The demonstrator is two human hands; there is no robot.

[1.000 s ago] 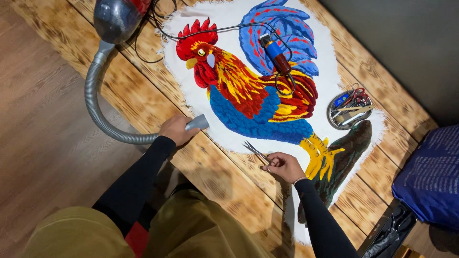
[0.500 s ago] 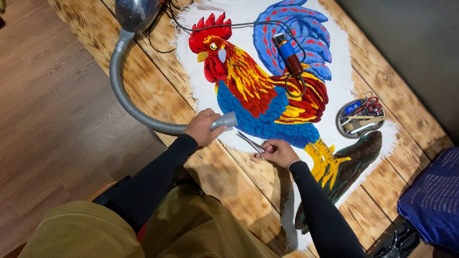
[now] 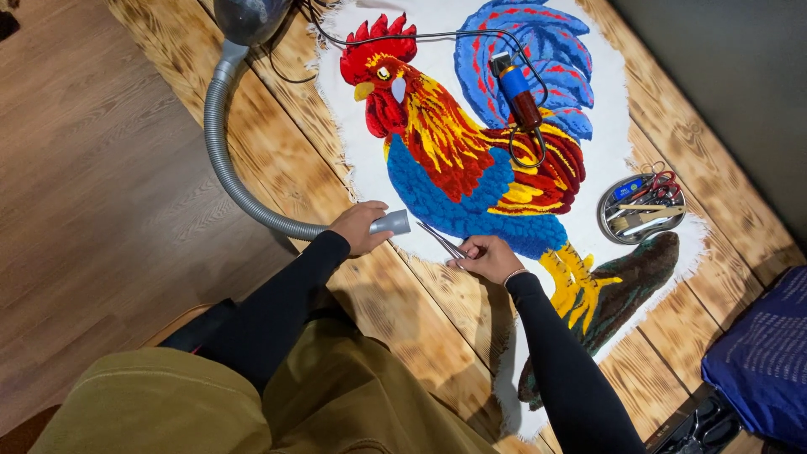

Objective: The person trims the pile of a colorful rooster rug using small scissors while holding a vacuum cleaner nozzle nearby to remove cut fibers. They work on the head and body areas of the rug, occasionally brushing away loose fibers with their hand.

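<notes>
A tufted rug (image 3: pixel 471 160) showing a red, blue and yellow rooster lies on a burnt-wood table (image 3: pixel 395 294). My left hand (image 3: pixel 357 227) grips the grey nozzle of a vacuum hose (image 3: pixel 220 160) at the rug's near edge, by the rooster's blue belly. My right hand (image 3: pixel 487 256) holds small metal scissors (image 3: pixel 441 241), blades pointing toward the nozzle, over the rug's white border. An electric trimmer (image 3: pixel 517 88) with a blue and brown body lies on the rooster's tail, its black cord looping over the rug.
A round metal tray (image 3: pixel 643 210) with scissors and small tools sits on the rug's right side. The vacuum's body (image 3: pixel 248 17) stands at the table's top left. A dark blue cloth (image 3: pixel 761 361) lies lower right. Wooden floor (image 3: pixel 92 193) lies on the left.
The view has shifted, so the rug sits further right in frame. Both hands stay at the rug's near edge, the left still on the nozzle, the right still on the scissors.
</notes>
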